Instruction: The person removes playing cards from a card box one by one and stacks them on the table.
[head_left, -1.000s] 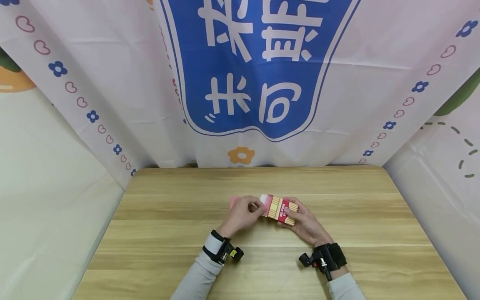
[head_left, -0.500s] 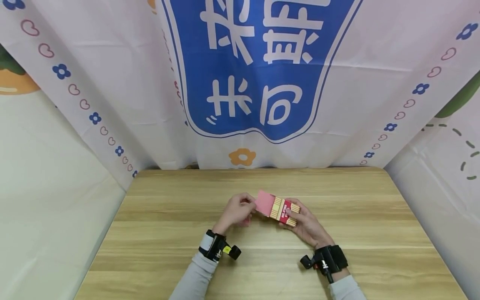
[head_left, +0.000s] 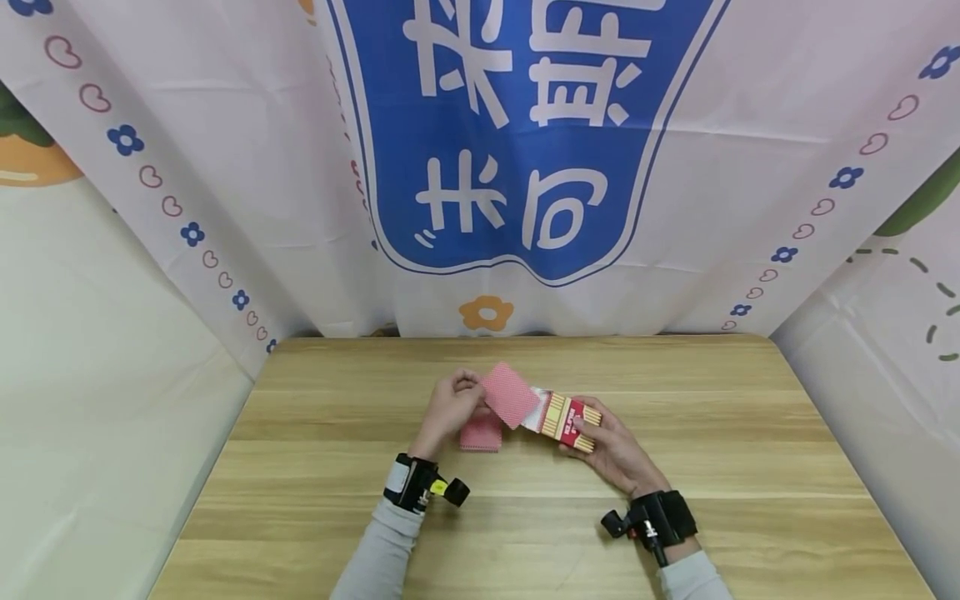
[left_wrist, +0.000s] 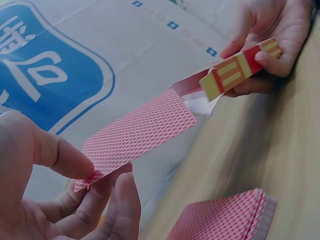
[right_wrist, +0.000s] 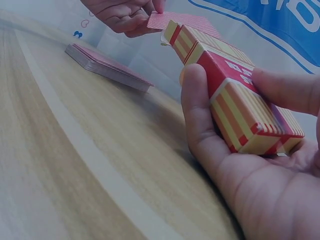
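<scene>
My left hand (head_left: pixel 452 408) pinches a red-and-white checked playing card (head_left: pixel 510 395) by one corner, thumb on top and fingers beneath. The card's far end lies right at the open mouth of a card box (head_left: pixel 572 422), yellow striped with a red band. My right hand (head_left: pixel 618 450) grips that box, its thumb (right_wrist: pixel 287 91) on the printed face and fingers beneath. In the left wrist view the box's flap stands out and its mouth faces the card. A deck of playing cards (head_left: pixel 481 434) with the same pattern lies face down on the table, below the left hand; the deck's edge shows in the right wrist view.
The wooden table (head_left: pixel 337 517) reaches back to a white curtain (head_left: pixel 420 308) bearing a large blue printed shape. Pale cloth walls (head_left: pixel 112 400) stand at both sides. Each wrist wears a black strap with a small camera.
The left hand has moved left and away from the box, drawing the playing card out past the box's mouth. More of the deck on the table now shows. The right hand has barely moved.
</scene>
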